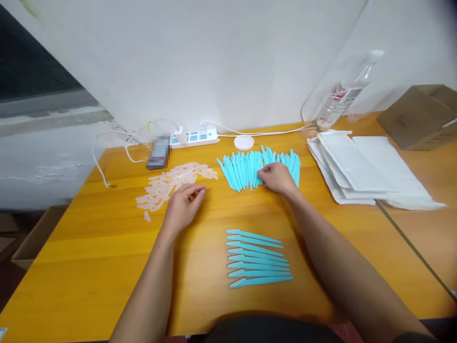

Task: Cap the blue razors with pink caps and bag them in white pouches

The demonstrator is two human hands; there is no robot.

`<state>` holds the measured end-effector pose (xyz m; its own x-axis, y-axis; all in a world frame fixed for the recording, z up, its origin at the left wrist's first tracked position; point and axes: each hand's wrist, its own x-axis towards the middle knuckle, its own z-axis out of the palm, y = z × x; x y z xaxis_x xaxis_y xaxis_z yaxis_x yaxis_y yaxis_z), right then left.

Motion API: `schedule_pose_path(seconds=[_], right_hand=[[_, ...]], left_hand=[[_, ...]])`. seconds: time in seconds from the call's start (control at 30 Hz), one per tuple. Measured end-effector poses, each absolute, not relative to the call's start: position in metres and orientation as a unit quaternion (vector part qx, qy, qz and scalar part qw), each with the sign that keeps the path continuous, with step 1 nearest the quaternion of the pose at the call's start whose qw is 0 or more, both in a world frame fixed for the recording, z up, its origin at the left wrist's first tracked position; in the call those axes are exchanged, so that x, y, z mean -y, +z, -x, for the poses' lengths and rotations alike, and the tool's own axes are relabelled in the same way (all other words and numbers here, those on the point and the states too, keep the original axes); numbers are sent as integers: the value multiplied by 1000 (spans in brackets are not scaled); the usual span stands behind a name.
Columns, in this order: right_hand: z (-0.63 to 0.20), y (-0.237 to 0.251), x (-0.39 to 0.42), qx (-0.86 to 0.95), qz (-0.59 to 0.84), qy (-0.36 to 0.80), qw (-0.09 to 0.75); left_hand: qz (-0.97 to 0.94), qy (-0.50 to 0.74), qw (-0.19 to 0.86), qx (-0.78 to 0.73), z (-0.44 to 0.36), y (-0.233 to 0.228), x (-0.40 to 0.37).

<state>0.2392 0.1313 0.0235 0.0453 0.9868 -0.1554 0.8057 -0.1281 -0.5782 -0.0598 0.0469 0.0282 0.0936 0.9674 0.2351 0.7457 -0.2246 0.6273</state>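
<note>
The right hand point(276, 177) is pinching a teal stick from the teal pile point(246, 167) at upper centre. The left hand point(183, 206), loosely curled and empty, is hovering beside the clear caps point(171, 183), centre left.

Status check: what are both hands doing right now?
Right hand on teal stick pile. Left hand beside clear caps. Finished row near, nothing blocking.

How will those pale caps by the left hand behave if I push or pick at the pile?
The pale caps look small, thin and translucent, so probably very light and apt to scatter under the left hand. They lie flat and overlapping, so they likely slide rather than roll. Pinching just one may be fiddly on the smooth table.
</note>
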Motion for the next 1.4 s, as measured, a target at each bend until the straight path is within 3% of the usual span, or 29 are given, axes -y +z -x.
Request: schedule_pose_path(seconds=[0.13,0.3,0.43,0.57,0.7,0.83,1.13,1.4], right_hand=[[-238,20,-129,627,713,245,194],[-230,19,-134,618,717,266,180],[-238,29,-126,598,703,318,217],[-254,36,-99,594,579,488,271],[-264,32,-71,585,422,663,202],[-261,25,-62,635,426,627,148],[-259,22,-66,667,448,583,120],[-260,24,-64,662,446,591,116]], left_hand=[[-766,195,14,-613,59,24,-89],[-803,110,-12,-586,54,23,-106],[-812,126,30,-568,60,23,-100],[-793,190,93,-571,61,20,-83],[-625,355,332,-611,49,19,-53],[-522,364,502,-586,42,22,-31],[-592,272,516,-555,49,18,-26],[-617,290,495,-539,33,17,-25]])
